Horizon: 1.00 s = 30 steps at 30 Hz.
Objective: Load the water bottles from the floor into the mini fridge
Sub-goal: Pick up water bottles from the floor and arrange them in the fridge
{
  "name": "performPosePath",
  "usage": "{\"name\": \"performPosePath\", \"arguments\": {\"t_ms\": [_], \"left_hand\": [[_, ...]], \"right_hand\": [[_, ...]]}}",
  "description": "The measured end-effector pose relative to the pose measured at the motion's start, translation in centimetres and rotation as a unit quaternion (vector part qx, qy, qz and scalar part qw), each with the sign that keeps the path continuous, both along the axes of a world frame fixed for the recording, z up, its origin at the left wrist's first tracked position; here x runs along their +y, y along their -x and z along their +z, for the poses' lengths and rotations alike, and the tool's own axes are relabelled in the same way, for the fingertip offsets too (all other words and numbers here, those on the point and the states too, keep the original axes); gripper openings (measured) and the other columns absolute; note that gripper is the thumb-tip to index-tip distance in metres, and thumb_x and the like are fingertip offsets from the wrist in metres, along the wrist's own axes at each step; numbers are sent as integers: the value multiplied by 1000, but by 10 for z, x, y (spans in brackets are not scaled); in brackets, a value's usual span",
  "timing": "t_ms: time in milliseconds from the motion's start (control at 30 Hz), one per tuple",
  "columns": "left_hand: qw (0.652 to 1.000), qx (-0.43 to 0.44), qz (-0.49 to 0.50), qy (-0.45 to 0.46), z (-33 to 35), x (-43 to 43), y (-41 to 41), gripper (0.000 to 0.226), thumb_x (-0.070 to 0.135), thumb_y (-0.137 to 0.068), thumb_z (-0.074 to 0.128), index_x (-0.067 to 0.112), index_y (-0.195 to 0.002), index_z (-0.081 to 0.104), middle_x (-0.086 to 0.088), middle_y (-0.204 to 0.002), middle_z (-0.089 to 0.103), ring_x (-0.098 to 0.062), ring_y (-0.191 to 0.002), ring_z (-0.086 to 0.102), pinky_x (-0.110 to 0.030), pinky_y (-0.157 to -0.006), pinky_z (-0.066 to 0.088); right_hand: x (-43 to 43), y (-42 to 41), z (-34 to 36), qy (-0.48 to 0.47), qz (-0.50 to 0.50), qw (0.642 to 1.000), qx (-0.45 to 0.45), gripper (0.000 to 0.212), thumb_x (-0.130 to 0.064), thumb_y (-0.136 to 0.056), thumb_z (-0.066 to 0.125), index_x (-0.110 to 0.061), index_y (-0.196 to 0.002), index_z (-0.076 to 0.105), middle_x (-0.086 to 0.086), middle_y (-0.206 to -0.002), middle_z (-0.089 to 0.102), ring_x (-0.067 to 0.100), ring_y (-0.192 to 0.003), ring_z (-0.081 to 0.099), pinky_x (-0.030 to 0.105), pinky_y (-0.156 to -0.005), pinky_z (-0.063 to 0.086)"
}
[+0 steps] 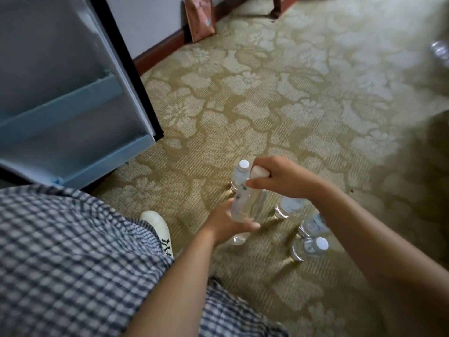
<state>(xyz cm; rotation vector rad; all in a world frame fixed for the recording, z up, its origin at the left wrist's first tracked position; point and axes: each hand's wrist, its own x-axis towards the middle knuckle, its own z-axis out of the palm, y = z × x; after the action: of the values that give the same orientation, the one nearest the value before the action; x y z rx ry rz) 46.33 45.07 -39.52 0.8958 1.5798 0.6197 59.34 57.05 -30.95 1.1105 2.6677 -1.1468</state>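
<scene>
Gripping the water bottle (246, 206): right hand (279, 177) at top, left hand (227, 226) seemingly cupping base.

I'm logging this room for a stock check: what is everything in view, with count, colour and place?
held water bottle: one, clear, white cap, lifted, centre
water bottles on the floor: about five, clear, standing close round the held one
far bottle: one, clear, blurred, right edge
mini fridge door: one, grey with blue shelves, open, left
carpet: one, olive and cream, flowered, underfoot
paper bag: one, brown, against the wall, top
furniture leg: one, dark brown, top
shoe: one, white, lower middle
checked garment: one, blue and white, lower left
left hand: one, grips the held bottle's base
right hand: one, grips its cap
</scene>
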Motion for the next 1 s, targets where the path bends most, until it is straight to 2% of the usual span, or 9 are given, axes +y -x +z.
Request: {"name": "performPosePath", "arguments": {"t_ms": [133, 300, 367, 433, 567, 667, 767, 834, 1000], "left_hand": [[996, -24, 57, -60, 30, 0, 12, 48, 38, -57, 85, 18, -98, 72, 3, -95, 75, -14, -92, 71, -42, -88, 56], [989, -15, 101, -109, 74, -2, 40, 39, 38, -63, 83, 20, -96, 72, 3, -92, 75, -13, -87, 71, -36, -84, 57], [981, -2, 136, -135, 95, -10, 57, 29, 32, -68, 81, 20, -93, 72, 3, -89, 75, -12, -83, 72, -28, -79, 58], [973, 11, 162, -162, 115, -19, 74, 28, 31, -70, 80, 19, -93, 71, 2, -88, 75, -11, -82, 72, -24, -77, 57], [957, 22, 201, -206, 152, -38, 109, 16, 27, -74, 77, 20, -87, 71, 6, -80, 73, -7, -73, 68, -18, -67, 53], [943, 39, 226, -241, 180, -54, 137, 22, 22, -77, 74, 13, -97, 70, -6, -92, 73, -14, -80, 68, -19, -65, 52], [932, 56, 254, -251, 202, -74, 164, 21, 21, -78, 72, 13, -97, 70, -7, -93, 74, -14, -82, 69, -17, -66, 53], [928, 72, 266, -250, 215, -85, 179, 18, 25, -78, 72, 16, -93, 71, -3, -90, 75, -14, -81, 71, -17, -67, 54], [899, 125, 316, -276, 242, -126, 230, 16, 31, -76, 72, 23, -89, 72, 7, -84, 75, -4, -78, 71, -18, -71, 53]], "right_hand": [[3, 25, 23, 13, -47, 994, 94, 28, -33, -86, 64, -17, -67, 51, -8, -59, 44, 2, -49, 38, 17, -48, 32], [-4, 62, 48, 39, -101, 972, 207, 33, -43, -82, 64, -10, -81, 61, -5, -65, 51, 10, -60, 46, 31, -59, 36], [-14, 83, 65, 40, -78, 970, 227, 22, -43, -83, 63, -21, -87, 63, -18, -67, 55, -2, -59, 50, 21, -62, 40], [-25, 103, 82, 60, -37, 968, 242, 22, -34, -85, 64, -19, -101, 62, -16, -82, 62, -7, -70, 58, 12, -64, 44], [-47, 144, 111, 71, 24, 961, 268, 37, -31, -83, 66, -23, -117, 56, -9, -104, 65, 3, -98, 62, 21, -80, 51], [-59, 180, 130, 65, 60, 953, 289, 45, -35, -84, 65, -26, -125, 51, -7, -111, 64, 7, -105, 61, 33, -90, 52], [-73, 213, 150, 39, 96, 951, 292, 55, -54, -77, 62, -30, -124, 50, -9, -106, 67, 9, -101, 64, 41, -91, 52], [-81, 233, 164, 27, 119, 947, 296, 53, -51, -80, 61, -26, -125, 49, -5, -103, 68, 11, -97, 65, 41, -90, 53], [-113, 294, 199, 0, 203, 929, 308, 44, -41, -84, 61, -23, -123, 49, -6, -97, 65, 8, -91, 64, 25, -80, 51]]}}
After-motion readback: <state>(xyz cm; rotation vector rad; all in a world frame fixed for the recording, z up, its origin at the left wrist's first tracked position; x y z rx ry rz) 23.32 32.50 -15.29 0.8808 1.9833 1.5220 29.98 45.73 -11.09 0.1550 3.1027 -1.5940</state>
